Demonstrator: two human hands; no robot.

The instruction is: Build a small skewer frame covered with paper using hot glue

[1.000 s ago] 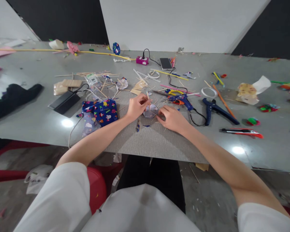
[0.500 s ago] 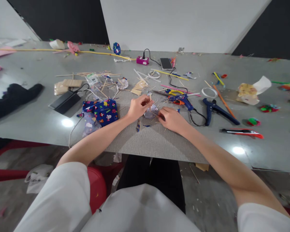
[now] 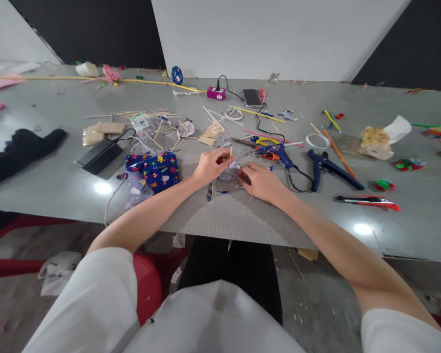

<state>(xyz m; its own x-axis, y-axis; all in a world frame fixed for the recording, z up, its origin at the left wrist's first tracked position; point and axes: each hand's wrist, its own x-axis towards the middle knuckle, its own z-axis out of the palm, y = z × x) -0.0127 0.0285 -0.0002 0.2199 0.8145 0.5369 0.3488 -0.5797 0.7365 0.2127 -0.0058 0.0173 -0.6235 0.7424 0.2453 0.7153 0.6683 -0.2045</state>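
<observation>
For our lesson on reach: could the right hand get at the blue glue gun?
Probably yes: the blue glue gun lies just beyond the right hand, its handle uncovered.

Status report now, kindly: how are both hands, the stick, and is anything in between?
Left hand holds short stick. Right hand beside small pale piece, grip unclear. Pale piece between hands; glue gun beyond right hand.

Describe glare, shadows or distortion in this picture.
Head view: two bright glare spots on the smooth grey tabletop, one each side; head view: soft shadows near the bare left hand and bare right hand; head view: wide-angle stretch apparently enlarges the white fabric sleeves.
</observation>
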